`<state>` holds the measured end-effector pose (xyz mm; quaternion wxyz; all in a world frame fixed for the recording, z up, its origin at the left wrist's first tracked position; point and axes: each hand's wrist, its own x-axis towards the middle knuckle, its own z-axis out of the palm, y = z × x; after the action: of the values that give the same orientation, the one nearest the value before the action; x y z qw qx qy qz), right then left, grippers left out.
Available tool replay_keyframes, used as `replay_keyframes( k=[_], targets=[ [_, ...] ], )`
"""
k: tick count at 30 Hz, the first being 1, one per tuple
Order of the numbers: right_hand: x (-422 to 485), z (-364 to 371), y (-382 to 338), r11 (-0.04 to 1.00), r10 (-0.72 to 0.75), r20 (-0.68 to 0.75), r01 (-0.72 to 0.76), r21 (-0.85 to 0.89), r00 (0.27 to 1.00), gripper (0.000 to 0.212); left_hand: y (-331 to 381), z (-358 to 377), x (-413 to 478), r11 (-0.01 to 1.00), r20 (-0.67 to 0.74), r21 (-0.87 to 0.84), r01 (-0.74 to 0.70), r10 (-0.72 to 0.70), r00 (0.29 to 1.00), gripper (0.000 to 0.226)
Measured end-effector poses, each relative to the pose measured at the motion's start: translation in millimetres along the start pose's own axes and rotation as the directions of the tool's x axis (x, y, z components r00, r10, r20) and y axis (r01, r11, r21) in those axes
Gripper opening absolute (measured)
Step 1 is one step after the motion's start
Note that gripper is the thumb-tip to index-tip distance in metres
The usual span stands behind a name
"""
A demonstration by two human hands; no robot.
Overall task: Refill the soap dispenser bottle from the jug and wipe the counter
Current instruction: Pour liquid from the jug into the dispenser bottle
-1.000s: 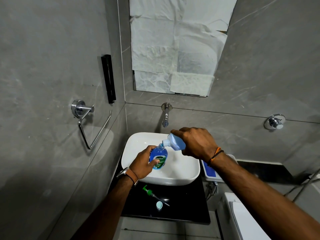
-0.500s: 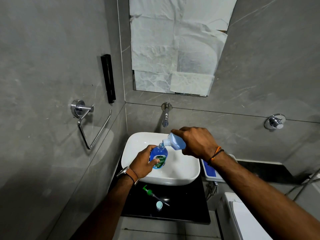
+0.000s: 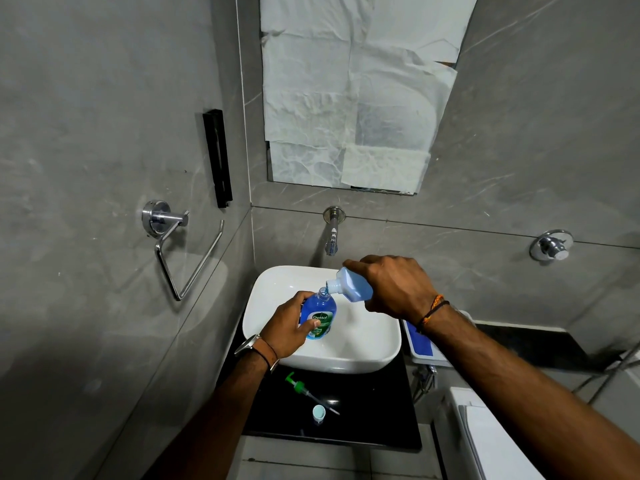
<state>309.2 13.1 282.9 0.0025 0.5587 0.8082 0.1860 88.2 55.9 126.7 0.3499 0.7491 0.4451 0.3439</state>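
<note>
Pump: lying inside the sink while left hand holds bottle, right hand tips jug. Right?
No: head view shows the pump on the black counter in front of the sink. Left hand does hold the bottle, right hand tips the jug.

The room above the basin (image 3: 346,365) is taken up by the left hand (image 3: 287,332) gripping the soap bottle (image 3: 320,313) and the right hand (image 3: 394,289) tilting the jug (image 3: 349,285). Behind the basin, passage is blocked by the tap (image 3: 331,237). In front of the basin, the counter (image 3: 381,410) is partly occupied by the pump head (image 3: 297,384) and cap (image 3: 318,412). Bare counter is left towards its right end.
</note>
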Motion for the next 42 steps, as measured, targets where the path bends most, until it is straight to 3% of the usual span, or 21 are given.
replay_keyframes(
  k=[42],
  targets=[
    [4.0, -2.0, -1.7, 1.000, 0.003, 0.016, -0.003, 0.013, 1.000, 0.079, -6.1, 1.1, 1.4, 1.000, 0.000, -0.011, 0.002, -0.002, 1.000, 0.044]
  ],
)
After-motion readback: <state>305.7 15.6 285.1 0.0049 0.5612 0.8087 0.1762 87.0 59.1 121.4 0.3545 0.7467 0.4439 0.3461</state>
